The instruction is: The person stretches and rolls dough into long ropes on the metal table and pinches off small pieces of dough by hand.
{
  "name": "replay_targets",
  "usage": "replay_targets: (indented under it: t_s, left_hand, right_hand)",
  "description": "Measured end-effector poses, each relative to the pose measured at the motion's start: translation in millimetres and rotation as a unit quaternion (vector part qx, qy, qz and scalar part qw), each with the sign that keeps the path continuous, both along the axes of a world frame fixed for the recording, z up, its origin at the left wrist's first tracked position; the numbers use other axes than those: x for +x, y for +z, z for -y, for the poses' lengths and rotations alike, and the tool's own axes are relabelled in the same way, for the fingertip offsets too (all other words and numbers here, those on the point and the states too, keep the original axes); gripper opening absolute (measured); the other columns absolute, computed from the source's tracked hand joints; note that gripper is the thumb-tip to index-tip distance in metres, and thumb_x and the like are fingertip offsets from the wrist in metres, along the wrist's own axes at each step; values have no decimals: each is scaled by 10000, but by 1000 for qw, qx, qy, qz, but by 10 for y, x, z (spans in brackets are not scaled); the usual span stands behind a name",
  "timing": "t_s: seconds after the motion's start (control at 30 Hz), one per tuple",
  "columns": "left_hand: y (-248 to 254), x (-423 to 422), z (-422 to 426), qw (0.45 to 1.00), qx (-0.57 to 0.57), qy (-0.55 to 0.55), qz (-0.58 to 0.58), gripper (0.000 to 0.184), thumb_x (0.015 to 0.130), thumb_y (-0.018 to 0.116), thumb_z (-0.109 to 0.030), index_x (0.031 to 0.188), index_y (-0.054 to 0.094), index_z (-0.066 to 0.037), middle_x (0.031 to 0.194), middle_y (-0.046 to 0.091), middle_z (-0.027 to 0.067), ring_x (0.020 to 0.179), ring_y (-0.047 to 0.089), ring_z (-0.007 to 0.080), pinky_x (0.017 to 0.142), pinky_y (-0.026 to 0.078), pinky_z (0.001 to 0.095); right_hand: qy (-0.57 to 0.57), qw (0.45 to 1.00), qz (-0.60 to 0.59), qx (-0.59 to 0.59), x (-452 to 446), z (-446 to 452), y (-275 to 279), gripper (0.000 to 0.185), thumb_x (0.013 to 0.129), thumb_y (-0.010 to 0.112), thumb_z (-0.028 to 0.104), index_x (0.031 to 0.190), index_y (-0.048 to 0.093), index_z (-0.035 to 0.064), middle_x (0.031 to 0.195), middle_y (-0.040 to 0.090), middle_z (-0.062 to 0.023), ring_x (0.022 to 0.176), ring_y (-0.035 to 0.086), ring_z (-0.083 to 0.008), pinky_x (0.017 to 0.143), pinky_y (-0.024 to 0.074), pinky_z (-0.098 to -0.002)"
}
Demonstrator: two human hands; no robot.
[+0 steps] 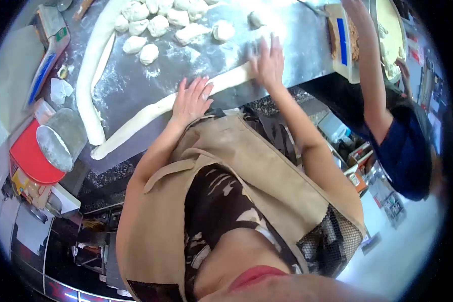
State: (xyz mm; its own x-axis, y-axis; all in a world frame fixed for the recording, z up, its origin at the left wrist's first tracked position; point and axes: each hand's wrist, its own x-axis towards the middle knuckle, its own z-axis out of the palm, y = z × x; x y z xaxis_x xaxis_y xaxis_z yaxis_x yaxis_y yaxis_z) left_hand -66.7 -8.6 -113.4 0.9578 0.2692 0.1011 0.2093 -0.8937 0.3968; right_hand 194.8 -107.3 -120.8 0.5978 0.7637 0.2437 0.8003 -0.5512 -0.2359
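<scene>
A long white dough rope (148, 115) lies slantwise across the floured metal worktop, near its front edge. My left hand (191, 100) rests flat on the rope's middle stretch, fingers spread. Over the right end of the rope is my right hand (269, 65), its fingers stretched out and slightly blurred. Neither hand is wrapped around the dough. A thicker dough rope (88, 85) runs along the left side of the worktop, its lower end close to the first rope's tip. Several cut dough pieces (158, 25) sit beyond my hands, with a single dough piece (223, 30) a little apart.
To the left, a metal pot (60, 140) stands by a red container (32, 156). At right, a co-worker's arm (370, 70) reaches past a tray of brown filling (355, 48) and a round pan with pale contents (387, 25). The worktop's front edge (307, 79) is close to my body.
</scene>
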Motion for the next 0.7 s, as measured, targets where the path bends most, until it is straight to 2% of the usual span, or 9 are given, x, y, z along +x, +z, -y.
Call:
replay_targets:
  t_s: [0.1,0.17,0.27,0.33,0.43,0.5,0.53,0.6,0.7]
  left_hand:
    - [-24,-32,13,996,47,4,-74,572,825,621,-359,1339,476,-155,1376,447,71,1255,426,238,1061,291,541]
    - [3,91,-222,992,29,33,-122,519,887,533,-340,1373,456,-173,1419,419,77,1318,367,262,1094,237,542]
    - [-82,397,-776,989,43,137,-28,423,912,507,-307,1296,534,-131,1405,429,115,1292,389,333,1073,282,531]
    - [-134,454,-984,991,37,126,11,449,913,512,-303,1319,500,-111,1393,440,129,1286,401,333,1064,305,509]
    - [48,56,-507,989,57,121,-67,523,905,525,-317,1361,440,-75,1406,426,147,1293,396,333,1070,301,496]
    - [26,-429,-80,994,-8,73,-75,639,877,576,-341,1407,372,-47,1468,352,152,1330,361,316,1086,280,492]
    - [-18,-685,95,996,-22,49,-75,663,874,587,-344,1422,350,-55,1487,333,118,1363,318,286,1108,253,481]
    - [222,-692,13,957,-68,31,-282,668,899,535,-404,1444,331,-77,1494,329,93,1390,281,247,1130,213,465]
    - [98,-572,-348,965,57,130,-218,647,924,492,-412,1450,321,-77,1507,308,108,1397,267,257,1136,191,490]
  right_hand:
    - [252,951,-119,-137,-606,395,257,621,858,522,521,1335,468,127,1418,410,-158,1330,365,-364,1101,252,-547]
    - [200,973,-55,-104,-674,119,75,626,843,525,527,1306,492,106,1376,447,-173,1267,433,-332,1083,280,-536]
    - [33,993,-66,-92,-343,-686,7,560,828,548,474,1219,543,73,1278,517,-179,1178,491,-328,992,364,-518]
    - [-5,999,6,-38,-240,-942,-118,518,824,552,451,1163,562,59,1237,537,-183,1164,500,-320,938,391,-499]
    - [76,996,21,-40,-438,-407,-23,473,841,541,471,1205,568,170,1269,540,-120,1231,454,-348,1049,291,-537]
    - [36,997,-36,-63,-666,323,-125,581,861,490,536,1380,462,275,1445,401,-110,1370,303,-343,1110,143,-594]
    - [22,996,-29,-85,-774,590,-114,596,871,474,540,1406,434,279,1476,356,-112,1383,278,-347,1111,116,-610]
    - [17,994,-14,-105,-750,724,-72,574,881,468,524,1383,460,247,1461,377,-118,1369,296,-360,1106,125,-616]
    - [17,997,19,-72,-202,116,-133,503,889,468,461,1309,520,189,1402,441,-132,1330,350,-371,1083,166,-632]
